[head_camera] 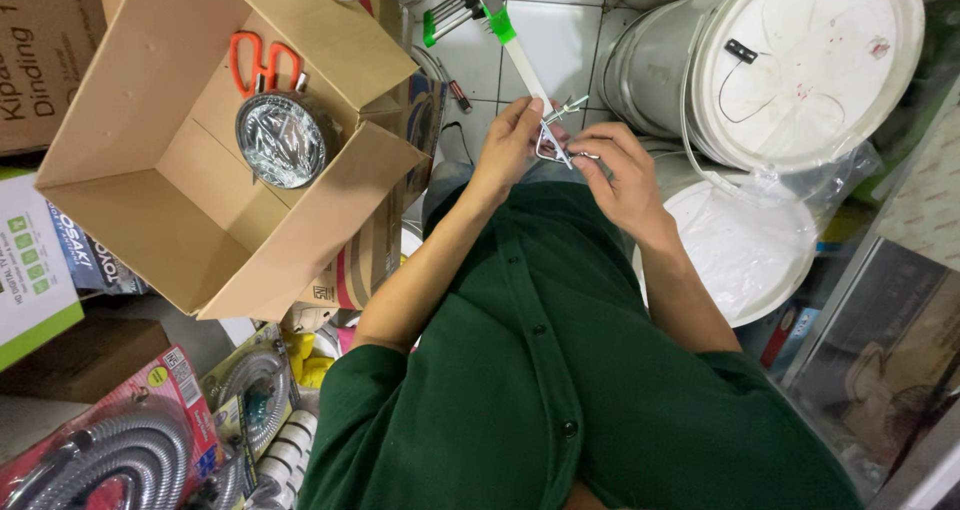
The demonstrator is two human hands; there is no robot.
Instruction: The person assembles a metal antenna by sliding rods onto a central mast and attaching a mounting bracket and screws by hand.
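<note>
Both my hands meet above my lap, in front of my green shirt. My left hand [510, 145] and my right hand [620, 175] pinch a small shiny metal wire clip [557, 135] between their fingertips. The clip has bent wire legs that stick up between the two hands. A white strip with a green tape band [503, 27] runs up from just behind the clip towards the top of the view.
An open cardboard box [130, 200] on the left holds orange-handled scissors [262, 62] and a round foil-wrapped item [282, 140]. Large white lidded buckets [800, 60] stand on the right. Packaged metal hoses [120, 450] lie at bottom left. A tiled floor [560, 30] shows beyond my hands.
</note>
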